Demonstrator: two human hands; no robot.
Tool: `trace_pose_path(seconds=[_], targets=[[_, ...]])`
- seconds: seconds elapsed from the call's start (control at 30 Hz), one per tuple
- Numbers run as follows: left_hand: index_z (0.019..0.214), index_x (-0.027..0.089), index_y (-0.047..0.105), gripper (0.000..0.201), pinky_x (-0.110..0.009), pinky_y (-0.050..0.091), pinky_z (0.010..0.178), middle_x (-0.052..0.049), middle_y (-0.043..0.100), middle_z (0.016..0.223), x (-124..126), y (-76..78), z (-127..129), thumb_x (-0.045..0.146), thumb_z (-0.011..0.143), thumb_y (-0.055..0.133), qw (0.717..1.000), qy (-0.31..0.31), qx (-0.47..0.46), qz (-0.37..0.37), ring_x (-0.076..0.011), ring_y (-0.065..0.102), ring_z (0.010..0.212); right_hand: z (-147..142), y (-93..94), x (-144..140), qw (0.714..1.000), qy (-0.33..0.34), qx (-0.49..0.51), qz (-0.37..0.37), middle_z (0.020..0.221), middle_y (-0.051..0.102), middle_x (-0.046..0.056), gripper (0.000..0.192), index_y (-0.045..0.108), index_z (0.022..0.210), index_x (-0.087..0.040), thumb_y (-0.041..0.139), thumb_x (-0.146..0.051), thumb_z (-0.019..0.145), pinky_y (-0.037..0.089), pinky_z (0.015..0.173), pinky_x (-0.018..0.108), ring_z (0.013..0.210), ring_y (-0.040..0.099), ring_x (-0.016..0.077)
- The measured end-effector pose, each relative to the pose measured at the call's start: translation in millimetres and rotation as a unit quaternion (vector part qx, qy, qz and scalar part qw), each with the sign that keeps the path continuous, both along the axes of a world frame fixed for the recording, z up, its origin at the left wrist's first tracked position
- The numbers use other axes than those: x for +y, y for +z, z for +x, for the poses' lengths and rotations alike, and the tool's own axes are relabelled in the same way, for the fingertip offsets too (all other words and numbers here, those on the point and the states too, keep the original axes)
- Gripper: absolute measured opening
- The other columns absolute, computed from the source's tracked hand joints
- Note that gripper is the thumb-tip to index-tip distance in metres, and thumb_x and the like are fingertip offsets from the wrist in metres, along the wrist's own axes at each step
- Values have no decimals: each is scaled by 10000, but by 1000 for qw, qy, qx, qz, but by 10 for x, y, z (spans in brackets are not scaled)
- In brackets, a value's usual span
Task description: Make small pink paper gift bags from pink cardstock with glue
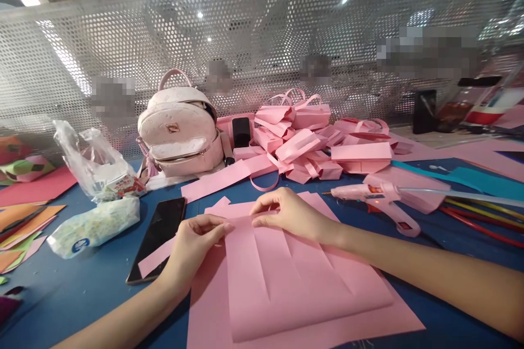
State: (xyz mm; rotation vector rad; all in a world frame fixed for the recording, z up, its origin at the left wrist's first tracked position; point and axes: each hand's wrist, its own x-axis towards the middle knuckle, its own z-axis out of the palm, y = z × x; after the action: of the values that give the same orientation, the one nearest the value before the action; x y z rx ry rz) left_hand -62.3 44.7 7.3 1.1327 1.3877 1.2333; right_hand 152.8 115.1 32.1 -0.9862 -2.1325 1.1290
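Pink paper [303, 289], creases [262, 267] running towards us: our left hand [194, 242] pinches its far-left corner, our right hand [295, 215] its far edge.

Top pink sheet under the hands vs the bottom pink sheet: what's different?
Creases: the top sheet shows several crease lines; the visible part of the bottom sheet shows none.
Pose: the top sheet curves along its near edge; the bottom sheet lies flat beneath it.
Contact: the left hand and right hand are at the top sheet's far edge, not the bottom sheet's near edge.
Shared: both pink.
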Motion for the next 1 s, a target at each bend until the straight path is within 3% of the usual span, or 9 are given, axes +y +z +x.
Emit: trace_pose_path(seconds=[1.0], targets=[[739,157,803,287,-199,454,588,-40,727,700,-26,-26,-5,380,592,909,1000,-20,-13,-9,-121,566,624,-9,-22,27,1000,-13,20,-3,739,735,-2,81,800,739,-209,835,-234,670,387,644,275,685,542,154]])
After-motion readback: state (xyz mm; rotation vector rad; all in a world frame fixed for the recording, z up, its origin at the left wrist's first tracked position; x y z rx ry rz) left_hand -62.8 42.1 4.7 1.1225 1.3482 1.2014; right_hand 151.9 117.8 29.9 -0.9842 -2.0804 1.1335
